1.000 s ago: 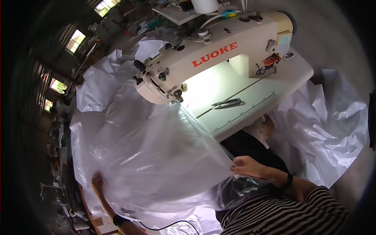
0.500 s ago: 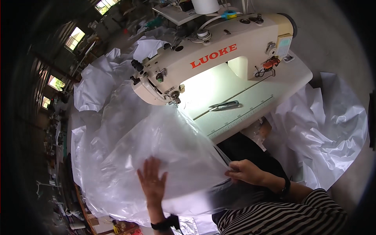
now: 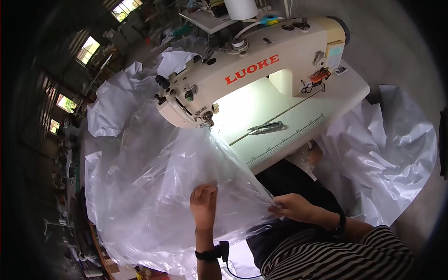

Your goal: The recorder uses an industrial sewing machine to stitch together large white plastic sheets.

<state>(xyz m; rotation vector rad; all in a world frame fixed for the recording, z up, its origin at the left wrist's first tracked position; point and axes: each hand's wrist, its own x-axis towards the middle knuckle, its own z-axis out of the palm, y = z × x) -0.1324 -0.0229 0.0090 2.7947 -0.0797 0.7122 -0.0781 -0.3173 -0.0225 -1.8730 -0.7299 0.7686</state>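
A large translucent plastic sheet point(image 3: 144, 200) spreads over the left side and runs up under the needle end of a white sewing machine point(image 3: 252, 60). Its right edge is pinched in my right hand point(image 3: 293, 208), close to my lap, and stretches taut from there to the presser foot point(image 3: 208, 123). My left hand point(image 3: 204, 199) rests on the middle of the sheet, fingers curled in and closed on the plastic. Grey-handled thread snips point(image 3: 267, 127) lie on the machine bed, beyond both hands.
More crumpled silvery-white sheeting point(image 3: 373, 158) hangs at the right of the machine table point(image 3: 345, 88), and another heap point(image 3: 114, 107) lies at the far left. A white thread cone point(image 3: 241, 8) stands behind the machine. A cable runs from the band on my left wrist.
My left hand has moved right across the sheet, from spread fingers to curled ones. The plastic has bunched into more creases by the right hand, which keeps its hold.
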